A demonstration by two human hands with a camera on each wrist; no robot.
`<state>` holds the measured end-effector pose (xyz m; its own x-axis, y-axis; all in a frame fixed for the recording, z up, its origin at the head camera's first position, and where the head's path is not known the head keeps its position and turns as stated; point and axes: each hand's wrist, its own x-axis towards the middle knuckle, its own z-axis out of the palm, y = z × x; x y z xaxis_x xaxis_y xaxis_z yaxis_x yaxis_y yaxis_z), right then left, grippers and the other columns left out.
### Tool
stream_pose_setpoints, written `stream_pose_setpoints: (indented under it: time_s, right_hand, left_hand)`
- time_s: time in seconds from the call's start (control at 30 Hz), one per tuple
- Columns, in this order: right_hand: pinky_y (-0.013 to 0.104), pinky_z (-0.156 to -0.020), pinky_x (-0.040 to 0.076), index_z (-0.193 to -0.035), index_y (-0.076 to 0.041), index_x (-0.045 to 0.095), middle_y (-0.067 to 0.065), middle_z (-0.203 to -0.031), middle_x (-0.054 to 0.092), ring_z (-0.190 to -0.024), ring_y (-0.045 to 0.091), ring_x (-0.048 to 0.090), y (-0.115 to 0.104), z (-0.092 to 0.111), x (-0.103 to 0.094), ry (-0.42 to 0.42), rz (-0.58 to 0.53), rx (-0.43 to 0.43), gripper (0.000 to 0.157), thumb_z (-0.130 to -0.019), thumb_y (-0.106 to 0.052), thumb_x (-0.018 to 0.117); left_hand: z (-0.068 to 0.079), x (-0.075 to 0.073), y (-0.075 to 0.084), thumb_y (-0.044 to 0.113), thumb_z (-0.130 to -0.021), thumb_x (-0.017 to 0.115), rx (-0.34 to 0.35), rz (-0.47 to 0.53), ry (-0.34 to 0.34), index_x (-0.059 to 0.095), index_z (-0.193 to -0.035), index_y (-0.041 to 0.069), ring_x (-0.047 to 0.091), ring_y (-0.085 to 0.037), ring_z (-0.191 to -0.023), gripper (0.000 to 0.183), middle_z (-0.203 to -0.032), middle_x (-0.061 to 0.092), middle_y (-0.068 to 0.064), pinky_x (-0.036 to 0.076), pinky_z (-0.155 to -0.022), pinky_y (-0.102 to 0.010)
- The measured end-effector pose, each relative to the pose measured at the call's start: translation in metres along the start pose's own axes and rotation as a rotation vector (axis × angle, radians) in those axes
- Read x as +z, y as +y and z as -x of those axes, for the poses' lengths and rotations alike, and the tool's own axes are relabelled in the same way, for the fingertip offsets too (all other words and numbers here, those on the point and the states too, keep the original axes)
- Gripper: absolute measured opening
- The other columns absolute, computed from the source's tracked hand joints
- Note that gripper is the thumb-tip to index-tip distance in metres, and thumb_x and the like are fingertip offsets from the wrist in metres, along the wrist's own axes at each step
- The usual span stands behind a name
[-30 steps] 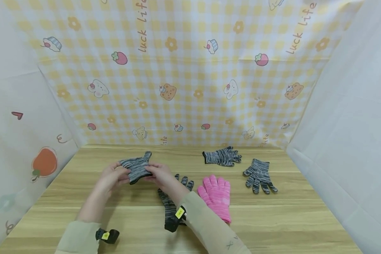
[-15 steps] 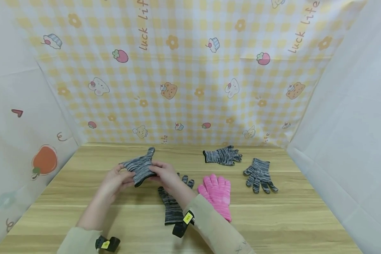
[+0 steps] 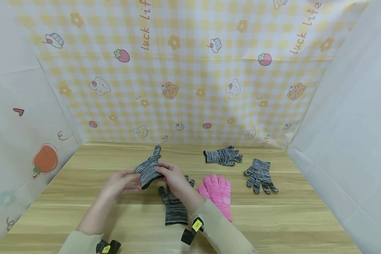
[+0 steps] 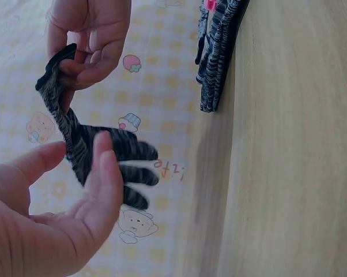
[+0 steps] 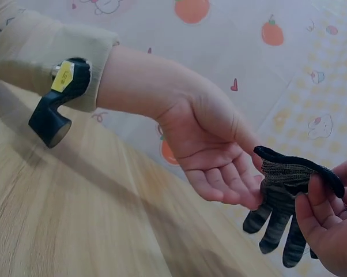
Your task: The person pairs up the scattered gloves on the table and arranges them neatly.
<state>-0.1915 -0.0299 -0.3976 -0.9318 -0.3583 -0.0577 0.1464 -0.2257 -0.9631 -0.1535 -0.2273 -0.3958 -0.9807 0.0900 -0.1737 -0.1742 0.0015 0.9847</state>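
Note:
A grey-black striped knit glove [image 3: 148, 171] with a dark cuff edge is held above the table, its fingers pointing away and its cuff toward me. My right hand [image 3: 174, 178] pinches the cuff side between thumb and fingers, seen also in the right wrist view. My left hand [image 3: 120, 183] is at the glove's left edge; in the left wrist view its thumb touches one side while its blurred fingers lie along the other, a loose hold. Below the right hand lies another striped glove [image 3: 175, 211], partly covered by that hand.
Pink gloves [image 3: 219, 194] lie right of the right forearm, partly behind it. Two more striped gloves lie farther right, one glove [image 3: 223, 156] near the back and one glove [image 3: 259, 176] near the right. A patterned cloth [image 3: 190, 88] hangs behind the wooden table [image 3: 273, 225].
The held glove has moved right and tipped more upright, with the right hand gripping it throughout. The left hand has followed, now nearer the glove's left edge. The lying gloves stay put.

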Motion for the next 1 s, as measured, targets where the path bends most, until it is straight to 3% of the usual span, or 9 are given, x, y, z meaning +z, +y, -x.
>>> stream_pose_setpoints:
  time_s: [0.17, 0.33, 0.53, 0.6, 0.73, 1.0]
  right_hand:
    - [0.036, -0.091, 0.049, -0.131, 0.002, 0.056, 0.013, -0.132, 0.054, -0.113, 0.021, 0.056, -0.002, 0.007, -0.009, 0.021, 0.108, -0.017, 0.038, -0.095, -0.011, 0.058]
    - [0.035, -0.091, 0.048, -0.128, -0.003, 0.061, 0.008, -0.130, 0.057, -0.116, 0.020, 0.053, -0.003, 0.014, -0.015, 0.040, 0.237, -0.047, 0.035, -0.094, -0.015, 0.059]
    - [0.039, -0.098, 0.044, -0.123, -0.004, 0.064, 0.007, -0.127, 0.059, -0.118, 0.022, 0.052, -0.005, 0.021, -0.019, 0.058, 0.323, -0.094, 0.032, -0.094, -0.014, 0.058]
    - [0.038, -0.097, 0.045, -0.121, -0.002, 0.065, 0.008, -0.125, 0.060, -0.116, 0.022, 0.053, -0.006, 0.023, -0.020, 0.053, 0.344, -0.121, 0.030, -0.094, -0.012, 0.058]
    - [0.031, -0.088, 0.049, -0.118, 0.000, 0.066, 0.010, -0.117, 0.064, -0.105, 0.017, 0.058, -0.008, 0.027, -0.022, 0.031, 0.391, -0.181, 0.027, -0.093, -0.008, 0.057]
    - [0.025, -0.074, 0.050, -0.114, 0.005, 0.066, 0.014, -0.105, 0.066, -0.088, 0.013, 0.059, -0.015, 0.039, -0.022, 0.002, 0.546, -0.254, 0.025, -0.092, 0.001, 0.055]
  left_hand:
    - [0.004, 0.005, 0.000, 0.011, -0.096, 0.056, 0.024, -0.103, 0.007, 0.032, -0.135, -0.020, 0.069, -0.026, -0.077, 0.055, -0.105, 0.065, -0.026, 0.056, -0.078, -0.040]
    - [0.010, 0.013, 0.003, 0.014, -0.097, 0.055, 0.039, -0.226, 0.054, 0.038, -0.133, -0.018, 0.067, -0.033, -0.086, 0.051, -0.123, 0.053, -0.034, 0.055, -0.079, -0.041]
    - [0.014, 0.023, 0.010, 0.022, -0.098, 0.054, 0.057, -0.349, 0.103, 0.049, -0.129, -0.013, 0.062, -0.035, -0.096, 0.047, -0.122, 0.057, -0.027, 0.054, -0.083, -0.039]
    - [0.014, 0.027, 0.012, 0.022, -0.099, 0.053, 0.070, -0.332, 0.096, 0.051, -0.127, -0.013, 0.062, -0.032, -0.094, 0.045, -0.116, 0.061, -0.024, 0.054, -0.083, -0.038]
    - [0.012, 0.033, 0.014, 0.020, -0.100, 0.050, 0.085, -0.205, 0.051, 0.050, -0.126, -0.015, 0.064, -0.028, -0.094, 0.044, -0.112, 0.064, -0.023, 0.053, -0.085, -0.036]
    - [0.010, 0.042, 0.010, 0.020, -0.103, 0.041, 0.064, -0.026, -0.049, 0.041, -0.130, -0.020, 0.064, -0.034, -0.101, 0.048, -0.121, 0.056, -0.032, 0.052, -0.087, -0.037]
